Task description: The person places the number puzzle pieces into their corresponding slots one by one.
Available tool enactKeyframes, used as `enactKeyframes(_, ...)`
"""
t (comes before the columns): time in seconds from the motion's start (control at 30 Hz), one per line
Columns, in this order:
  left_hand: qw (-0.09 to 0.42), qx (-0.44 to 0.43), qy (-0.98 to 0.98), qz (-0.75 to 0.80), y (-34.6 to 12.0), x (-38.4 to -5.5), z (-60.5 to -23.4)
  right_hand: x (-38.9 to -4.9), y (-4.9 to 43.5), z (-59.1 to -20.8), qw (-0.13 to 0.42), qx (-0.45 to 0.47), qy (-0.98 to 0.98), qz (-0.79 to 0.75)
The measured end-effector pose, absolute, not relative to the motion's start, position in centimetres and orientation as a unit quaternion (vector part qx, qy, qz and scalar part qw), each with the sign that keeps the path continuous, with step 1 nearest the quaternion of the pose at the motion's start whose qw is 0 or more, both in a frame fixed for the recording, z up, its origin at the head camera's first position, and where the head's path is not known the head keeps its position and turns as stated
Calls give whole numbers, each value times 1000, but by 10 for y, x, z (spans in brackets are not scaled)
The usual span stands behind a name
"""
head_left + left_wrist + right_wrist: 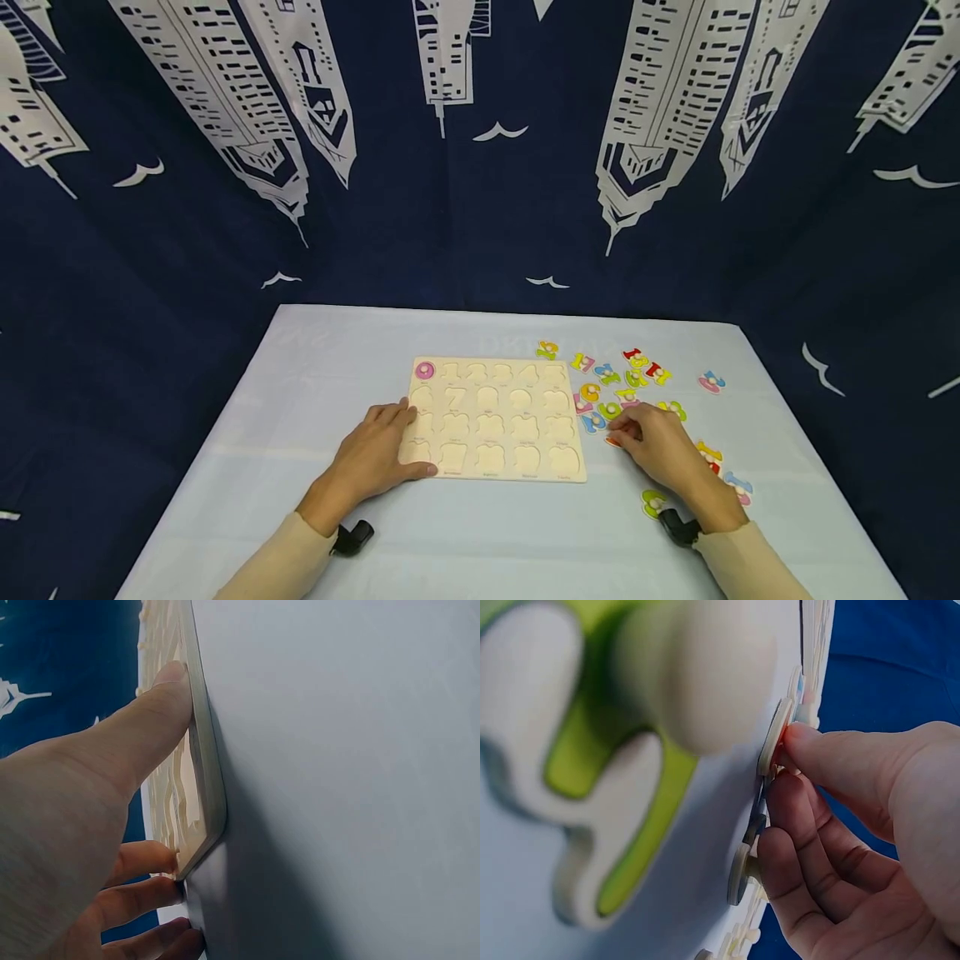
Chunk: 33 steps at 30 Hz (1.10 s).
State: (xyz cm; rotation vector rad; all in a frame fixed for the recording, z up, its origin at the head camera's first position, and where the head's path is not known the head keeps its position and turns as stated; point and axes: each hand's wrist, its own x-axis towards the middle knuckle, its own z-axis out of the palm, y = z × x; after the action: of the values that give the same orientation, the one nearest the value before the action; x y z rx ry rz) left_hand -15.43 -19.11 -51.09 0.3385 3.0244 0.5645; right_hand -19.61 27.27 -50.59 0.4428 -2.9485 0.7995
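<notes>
A pale wooden puzzle board (517, 479) with rows of shaped recesses lies on the table. A round pink piece (425, 370) sits in its far left recess. My left hand (378, 446) holds the board's near left corner, the thumb (161, 705) along the front edge and the fingers at the left side. Right of the board, my right hand (660, 446) pinches a small orange-red puzzle piece (776, 739) between thumb and fingertips; the hand hides most of it. A green piece (652, 503) with a white knob lies beside the right wrist and looms large in the right wrist view.
Several colourful knobbed number pieces (609, 410) lie scattered right of the board, some close together. A blue and pink piece (712, 382) lies apart at the far right. The white table (337, 350) ends at a dark blue printed cloth (465, 233).
</notes>
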Motion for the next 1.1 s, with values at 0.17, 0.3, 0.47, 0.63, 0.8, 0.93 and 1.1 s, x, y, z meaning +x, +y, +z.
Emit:
enactKeyframes(0.17, 22, 108, 978, 180, -191, -154, -511, -194, 272, -502, 31, 129, -958, 254)
enactKeyframes(0.3, 12, 112, 978, 174, -192, -156, -510, -194, 270, -496, 51, 127, -959, 249)
enactKeyframes(0.47, 16, 111, 978, 176, -191, -157, -509, -194, 263, -489, 80, 136, -956, 247)
enactKeyframes(0.63, 18, 111, 979, 172, -192, -157, -511, -198, 250, -485, 107, 151, -946, 265)
enactKeyframes(0.8, 13, 112, 980, 166, -192, -157, -510, -207, 233, -486, 121, 172, -937, 281)
enactKeyframes(0.93, 20, 111, 979, 168, -192, -157, -510, -217, 218, -489, 122, 179, -934, 285)
enactKeyframes(1.1, 19, 112, 979, 169, -191, -156, -511, -230, 196, -492, 117, 196, -925, 305)
